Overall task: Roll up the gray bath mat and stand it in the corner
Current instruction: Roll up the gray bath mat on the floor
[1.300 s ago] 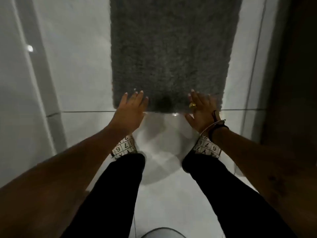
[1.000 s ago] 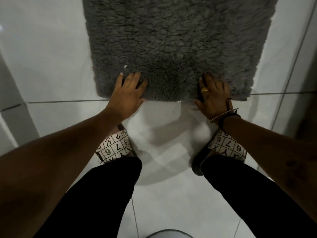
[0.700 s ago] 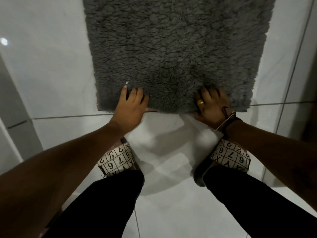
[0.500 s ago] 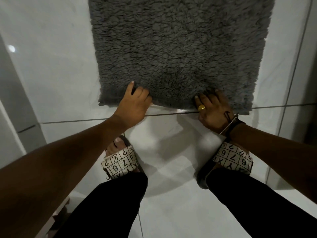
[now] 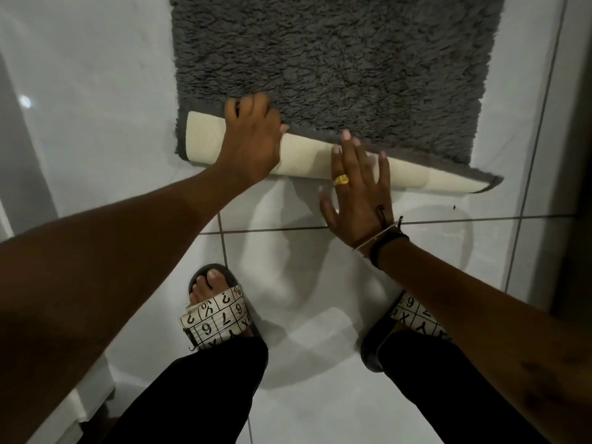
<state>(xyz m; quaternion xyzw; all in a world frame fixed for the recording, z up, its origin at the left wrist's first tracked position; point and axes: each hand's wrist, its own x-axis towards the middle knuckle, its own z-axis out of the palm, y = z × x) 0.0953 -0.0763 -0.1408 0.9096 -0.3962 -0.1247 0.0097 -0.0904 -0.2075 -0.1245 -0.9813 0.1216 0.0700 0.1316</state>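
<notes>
Gray bath mat [image 5: 326, 59] lies on the tile floor [image 5: 96, 123], its cream fold [image 5: 307, 161] running crosswise. Left hand [image 5: 253, 145] curls over it, right hand [image 5: 358, 190] spread flat; unrolled mat lies straight ahead.

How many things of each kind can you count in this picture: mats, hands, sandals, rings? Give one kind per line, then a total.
Mats: 1, the gray bath mat, near edge turned over
Hands: 2, left hand and right hand
Sandals: 2, left sandal and right sandal
Rings: 1, the gold ring
Total: 6
</notes>
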